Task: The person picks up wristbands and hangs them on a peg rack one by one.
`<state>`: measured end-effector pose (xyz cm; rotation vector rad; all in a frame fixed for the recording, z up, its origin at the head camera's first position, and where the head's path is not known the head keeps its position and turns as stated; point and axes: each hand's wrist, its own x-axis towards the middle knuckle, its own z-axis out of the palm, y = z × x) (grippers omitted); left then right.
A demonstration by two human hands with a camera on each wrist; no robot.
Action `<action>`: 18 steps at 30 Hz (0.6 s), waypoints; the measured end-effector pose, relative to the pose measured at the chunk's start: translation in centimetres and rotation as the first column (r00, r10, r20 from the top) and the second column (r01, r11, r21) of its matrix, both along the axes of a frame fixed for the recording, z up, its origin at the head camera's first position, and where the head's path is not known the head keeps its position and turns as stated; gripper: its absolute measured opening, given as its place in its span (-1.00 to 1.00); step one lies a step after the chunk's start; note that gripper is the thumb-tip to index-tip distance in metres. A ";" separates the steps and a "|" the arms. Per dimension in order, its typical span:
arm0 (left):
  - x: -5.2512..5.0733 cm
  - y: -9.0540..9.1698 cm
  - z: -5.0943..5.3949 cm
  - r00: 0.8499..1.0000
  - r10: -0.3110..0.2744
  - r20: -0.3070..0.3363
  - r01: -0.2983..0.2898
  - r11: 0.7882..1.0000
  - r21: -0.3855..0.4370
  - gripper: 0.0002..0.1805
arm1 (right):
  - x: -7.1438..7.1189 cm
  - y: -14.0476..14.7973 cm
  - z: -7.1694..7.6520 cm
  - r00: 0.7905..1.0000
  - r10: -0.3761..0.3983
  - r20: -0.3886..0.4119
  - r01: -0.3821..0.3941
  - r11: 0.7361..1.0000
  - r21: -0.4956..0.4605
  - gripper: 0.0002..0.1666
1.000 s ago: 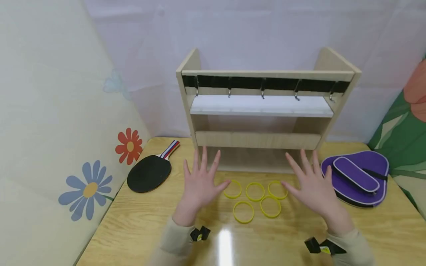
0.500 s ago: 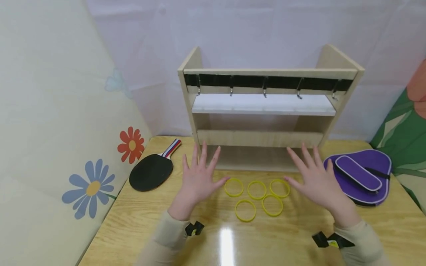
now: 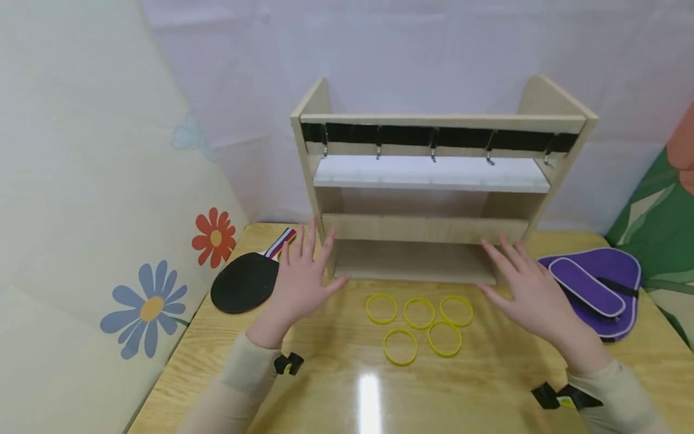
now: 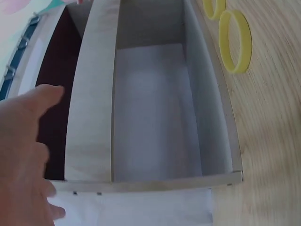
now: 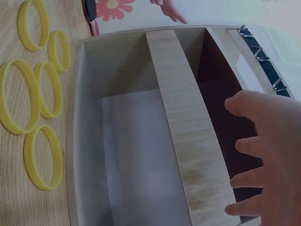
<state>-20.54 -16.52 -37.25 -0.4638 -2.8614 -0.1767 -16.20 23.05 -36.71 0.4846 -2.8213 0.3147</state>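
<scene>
My left hand (image 3: pixel 300 283) is spread with straight fingers in front of the left side of a wooden shelf rack (image 3: pixel 423 229), holding nothing. On the rack's other side, my right hand (image 3: pixel 534 292) is likewise spread and holds nothing. Several yellow rings (image 3: pixel 400 347) lie flat on the table between the hands, apart from both. A row of metal hooks (image 3: pixel 433 153) hangs from a black strip (image 3: pixel 406 135) along the rack's upper rail. The left wrist view shows the thumb and some fingertips near the rack's opening; whether they touch it I cannot tell.
A table tennis paddle (image 3: pixel 244 283), black side up, lies on the left behind my left hand. A purple paddle case (image 3: pixel 607 283) rests on the right, partly covered by my right hand. Flower-printed cloth (image 3: pixel 152 307) borders the table (image 3: pixel 336 392).
Both hands have moved apart, the left one leftward and the right one rightward, with fingers still spread. The rings, rack, paddle and case stay in place, while the view shifts slightly.
</scene>
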 end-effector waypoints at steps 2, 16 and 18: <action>-0.4 -0.9 0.0 0.999 -0.042 0.000 0.041 0.993 0.109 0.05 | 0.0 0.2 -0.2 0.999 0.023 -0.029 -0.024 0.998 -0.060 -0.07; -4.5 -3.7 0.7 0.969 -0.220 0.114 0.087 0.732 0.676 0.08 | -0.4 1.5 -1.6 0.985 0.129 0.110 -0.081 0.928 -0.363 -0.22; -5.1 -3.7 0.7 0.963 -0.240 0.119 0.077 0.673 0.736 0.07 | -0.7 1.7 -2.0 0.984 0.144 0.110 -0.090 0.915 -0.393 -0.26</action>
